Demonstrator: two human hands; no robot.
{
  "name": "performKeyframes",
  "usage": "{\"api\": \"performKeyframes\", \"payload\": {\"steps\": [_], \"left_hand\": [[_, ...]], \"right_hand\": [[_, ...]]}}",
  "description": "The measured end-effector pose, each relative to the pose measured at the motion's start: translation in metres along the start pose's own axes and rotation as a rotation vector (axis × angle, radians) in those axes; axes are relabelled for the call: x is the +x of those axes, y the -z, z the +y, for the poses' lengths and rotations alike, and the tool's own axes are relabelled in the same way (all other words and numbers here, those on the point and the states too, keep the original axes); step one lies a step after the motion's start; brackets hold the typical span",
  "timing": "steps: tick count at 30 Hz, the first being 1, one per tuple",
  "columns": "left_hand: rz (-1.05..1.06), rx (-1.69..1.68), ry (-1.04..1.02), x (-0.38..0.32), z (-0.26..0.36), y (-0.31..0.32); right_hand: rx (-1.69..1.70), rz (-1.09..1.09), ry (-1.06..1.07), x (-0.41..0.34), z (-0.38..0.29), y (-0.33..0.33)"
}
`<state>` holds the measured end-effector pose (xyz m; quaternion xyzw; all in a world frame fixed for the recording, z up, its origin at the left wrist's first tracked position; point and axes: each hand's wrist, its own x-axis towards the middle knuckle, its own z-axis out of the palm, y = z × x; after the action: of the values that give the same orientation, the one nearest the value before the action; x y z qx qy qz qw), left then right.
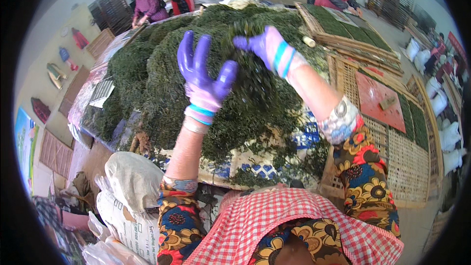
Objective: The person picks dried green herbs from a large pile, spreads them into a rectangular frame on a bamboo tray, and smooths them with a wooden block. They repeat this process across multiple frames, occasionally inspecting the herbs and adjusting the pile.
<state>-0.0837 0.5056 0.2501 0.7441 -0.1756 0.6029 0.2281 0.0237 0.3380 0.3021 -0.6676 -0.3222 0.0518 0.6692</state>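
Note:
A large heap of dark green, stringy plant matter (165, 70), possibly seaweed, covers the table in front of me. My left hand (206, 68), in a purple-coated knit glove, is raised over the heap with its fingers spread and nothing in them. To its right, my right hand (263, 46) wears a matching glove and has its thumb side towards the left hand. Blurred loose strands (254, 81) surround its fingers and hang or fall below them. Whether those fingers grip any strands is hidden by the blur. Blue-and-white patterned sheeting (263, 171) shows at the near edge.
Woven slatted trays (401, 165) lie at right, some bearing flat green sheets (336, 24). On one rests a red board (379, 99) with a small wooden block (387, 102). A stuffed sack (134, 180) stands close at my left. Several people work at the far side.

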Motion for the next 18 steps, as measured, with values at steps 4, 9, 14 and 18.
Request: {"api": "performKeyframes", "payload": {"steps": [4,9,14,18], "left_hand": [[-0.322,0.058,-0.039,-0.070,0.049,-0.052],[-0.870,0.052,0.296,-0.202,0.037,-0.064],[-1.203,0.106,0.339,-0.241,0.031,-0.003],[-0.380,0.119,0.112,-0.150,0.024,0.013]], "right_hand": [[-0.034,0.343,-0.070,0.010,-0.020,-0.001],[0.117,0.401,-0.257,-0.002,-0.018,0.002],[-0.169,0.248,-0.292,0.000,-0.001,0.013],[-0.533,0.104,-0.256,0.005,0.015,0.010]]}}
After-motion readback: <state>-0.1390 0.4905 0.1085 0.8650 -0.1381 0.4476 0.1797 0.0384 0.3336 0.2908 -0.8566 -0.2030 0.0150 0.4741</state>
